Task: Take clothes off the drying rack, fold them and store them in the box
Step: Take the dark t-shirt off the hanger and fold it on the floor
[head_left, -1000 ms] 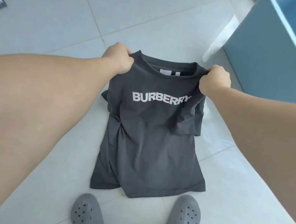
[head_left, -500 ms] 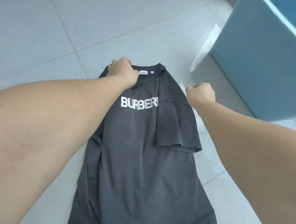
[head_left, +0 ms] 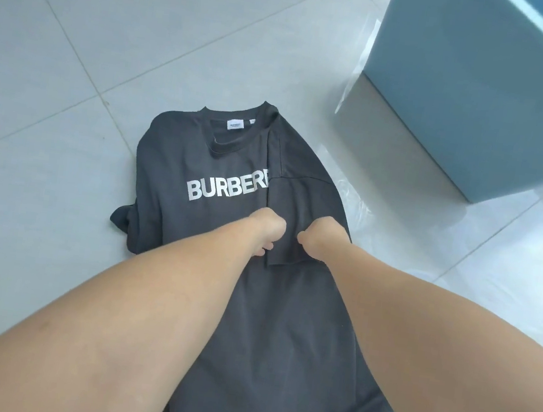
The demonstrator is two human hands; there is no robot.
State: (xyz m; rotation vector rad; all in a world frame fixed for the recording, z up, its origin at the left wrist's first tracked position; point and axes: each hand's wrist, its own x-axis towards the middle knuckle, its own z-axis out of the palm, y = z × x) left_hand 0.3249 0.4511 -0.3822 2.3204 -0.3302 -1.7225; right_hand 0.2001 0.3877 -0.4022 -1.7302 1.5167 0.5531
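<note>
Head view: the dark grey T-shirt is lying face up on the tiled floor, its right side and sleeve folded in over the white lettering. Both hands are resting on its chest — the left hand and the right hand each curling its grip down onto the fabric; whether either is actually pinching cloth, I cannot tell. The blue box is standing near the shirt's right, on clear plastic sheeting.

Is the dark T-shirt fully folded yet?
No. The T-shirt has only its one side folded inward, covering the logo's end; the rest lies spread.
</note>
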